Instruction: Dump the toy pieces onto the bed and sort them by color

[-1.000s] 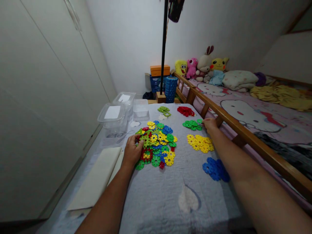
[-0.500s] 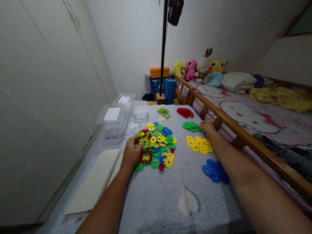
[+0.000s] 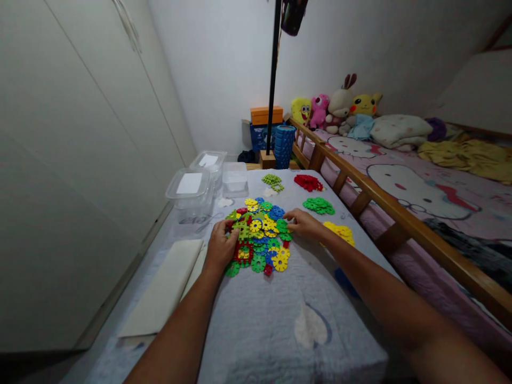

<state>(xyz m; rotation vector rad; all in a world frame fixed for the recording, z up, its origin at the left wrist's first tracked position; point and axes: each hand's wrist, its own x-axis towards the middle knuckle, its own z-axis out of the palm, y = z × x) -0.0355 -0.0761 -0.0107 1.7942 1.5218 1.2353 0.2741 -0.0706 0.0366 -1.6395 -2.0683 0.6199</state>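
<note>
A mixed heap of plastic interlocking pieces [image 3: 260, 248], notched discs and square lattices in several colours, lies on the cloth-covered table. My left hand [image 3: 221, 245] is at the heap's left side, its thumb and curled fingers closed about a lime-green square lattice piece [image 3: 242, 230]. At the right edge my right hand [image 3: 304, 225] has its fingertips and thumb closed at a green disc [image 3: 282, 226]. Sorted piles lie beyond and to the right: lime-green [image 3: 272, 180], red [image 3: 309, 183], green [image 3: 319, 205], yellow [image 3: 340, 232] and blue [image 3: 346, 282]. My right arm partly covers the yellow and blue piles.
Clear plastic tubs [image 3: 191, 186] stand at the table's back left, with a smaller clear box [image 3: 235, 178] beside them. A cream folder [image 3: 166, 288] lies left of my left arm. The wooden bed rail [image 3: 362, 189] runs along the right side. A black pole [image 3: 272, 80] rises behind the table.
My right hand has moved left from the green pile to the mixed heap's right edge. My left hand has stayed at the heap's left side. The view has shifted slightly.
</note>
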